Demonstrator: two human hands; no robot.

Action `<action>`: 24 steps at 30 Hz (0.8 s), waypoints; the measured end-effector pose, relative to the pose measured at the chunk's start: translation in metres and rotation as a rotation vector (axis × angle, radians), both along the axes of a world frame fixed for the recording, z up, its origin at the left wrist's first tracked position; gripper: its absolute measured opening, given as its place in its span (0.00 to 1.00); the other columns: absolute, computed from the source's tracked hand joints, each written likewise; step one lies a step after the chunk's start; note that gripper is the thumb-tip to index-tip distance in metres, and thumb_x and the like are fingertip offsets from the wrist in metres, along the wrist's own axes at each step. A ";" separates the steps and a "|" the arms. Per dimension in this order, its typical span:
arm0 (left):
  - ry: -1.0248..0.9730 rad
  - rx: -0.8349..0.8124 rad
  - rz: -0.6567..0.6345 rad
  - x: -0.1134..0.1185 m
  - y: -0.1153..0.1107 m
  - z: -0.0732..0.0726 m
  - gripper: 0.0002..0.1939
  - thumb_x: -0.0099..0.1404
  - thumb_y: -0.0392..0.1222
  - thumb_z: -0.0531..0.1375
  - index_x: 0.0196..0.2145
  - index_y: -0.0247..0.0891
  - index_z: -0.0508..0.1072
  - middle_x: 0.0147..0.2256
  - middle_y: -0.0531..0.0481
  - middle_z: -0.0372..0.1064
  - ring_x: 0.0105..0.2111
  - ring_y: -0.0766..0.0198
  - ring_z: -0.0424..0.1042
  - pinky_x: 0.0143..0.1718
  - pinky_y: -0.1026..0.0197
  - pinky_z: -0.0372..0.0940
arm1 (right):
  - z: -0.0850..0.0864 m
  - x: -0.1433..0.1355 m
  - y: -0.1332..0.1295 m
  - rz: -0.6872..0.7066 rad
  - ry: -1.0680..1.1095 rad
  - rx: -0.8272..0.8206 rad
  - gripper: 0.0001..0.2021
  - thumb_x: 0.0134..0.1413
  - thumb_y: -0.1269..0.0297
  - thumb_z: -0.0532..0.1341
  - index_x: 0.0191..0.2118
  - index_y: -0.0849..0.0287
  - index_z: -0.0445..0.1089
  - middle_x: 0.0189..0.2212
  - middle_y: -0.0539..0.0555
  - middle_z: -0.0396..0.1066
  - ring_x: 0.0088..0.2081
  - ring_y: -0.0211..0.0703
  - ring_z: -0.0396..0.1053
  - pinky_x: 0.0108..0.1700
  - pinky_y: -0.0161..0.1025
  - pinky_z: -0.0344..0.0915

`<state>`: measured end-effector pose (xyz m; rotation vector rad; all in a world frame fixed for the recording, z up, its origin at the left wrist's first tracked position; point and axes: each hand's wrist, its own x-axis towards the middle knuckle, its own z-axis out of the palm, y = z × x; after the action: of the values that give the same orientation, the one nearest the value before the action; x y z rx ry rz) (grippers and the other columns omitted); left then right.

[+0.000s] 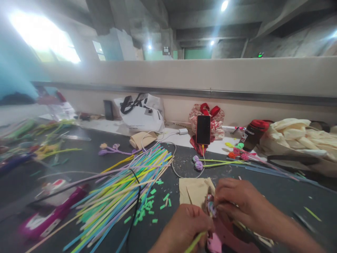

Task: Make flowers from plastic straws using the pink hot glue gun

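At the lower middle, my left hand point(185, 225) is closed round a yellow-green stem point(195, 242). My right hand point(234, 198) has its fingers pinched at a small purple and pale twisted piece point(211, 208), which lies between the two hands. Under them are a dark red tool-like object point(229, 235) and a pink part point(214, 243), both partly covered. A beige cloth or paper point(196, 186) lies just beyond my hands. What exactly the right fingertips grip is blurred.
Colourful stems point(126, 186) and green cut bits point(143, 211) spread left of my hands. A magenta glue gun point(52, 218) lies farther left. Behind stand a propped phone point(203, 130), a white bag point(143, 114), finished purple flowers point(198, 165) and a cream bag point(292, 140).
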<state>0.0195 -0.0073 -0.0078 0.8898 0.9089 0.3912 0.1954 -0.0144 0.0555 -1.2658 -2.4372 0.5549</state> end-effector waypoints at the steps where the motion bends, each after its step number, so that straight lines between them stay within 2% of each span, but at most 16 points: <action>1: 0.009 0.004 0.000 0.000 0.000 0.000 0.08 0.44 0.40 0.57 0.13 0.35 0.67 0.06 0.60 0.53 0.06 0.77 0.46 0.10 0.68 0.36 | -0.001 0.000 0.000 0.000 -0.014 0.006 0.09 0.54 0.72 0.54 0.28 0.57 0.69 0.27 0.50 0.69 0.31 0.39 0.66 0.33 0.34 0.58; 6: 0.041 0.005 -0.016 0.000 0.001 0.002 0.06 0.44 0.38 0.55 0.13 0.37 0.65 0.06 0.60 0.54 0.05 0.76 0.46 0.10 0.68 0.36 | -0.003 0.000 0.000 0.000 -0.087 0.037 0.08 0.53 0.73 0.54 0.29 0.57 0.69 0.27 0.50 0.69 0.32 0.39 0.66 0.33 0.34 0.57; 12: 0.086 0.027 -0.013 0.002 0.003 0.002 0.07 0.44 0.37 0.54 0.11 0.37 0.64 0.05 0.61 0.52 0.06 0.77 0.45 0.10 0.69 0.36 | -0.005 -0.001 0.000 -0.034 -0.057 0.063 0.08 0.51 0.74 0.56 0.27 0.57 0.69 0.26 0.50 0.69 0.31 0.38 0.65 0.32 0.33 0.56; 24: 0.007 0.015 0.005 -0.001 0.003 0.005 0.07 0.42 0.40 0.56 0.13 0.35 0.67 0.06 0.59 0.54 0.06 0.77 0.47 0.10 0.69 0.37 | -0.005 -0.003 0.000 -0.035 -0.036 0.050 0.08 0.53 0.73 0.56 0.30 0.58 0.72 0.27 0.51 0.69 0.30 0.38 0.66 0.32 0.33 0.58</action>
<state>0.0187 -0.0043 -0.0031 0.9026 0.9155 0.4000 0.1927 -0.0141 0.0507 -1.3056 -2.4375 0.4627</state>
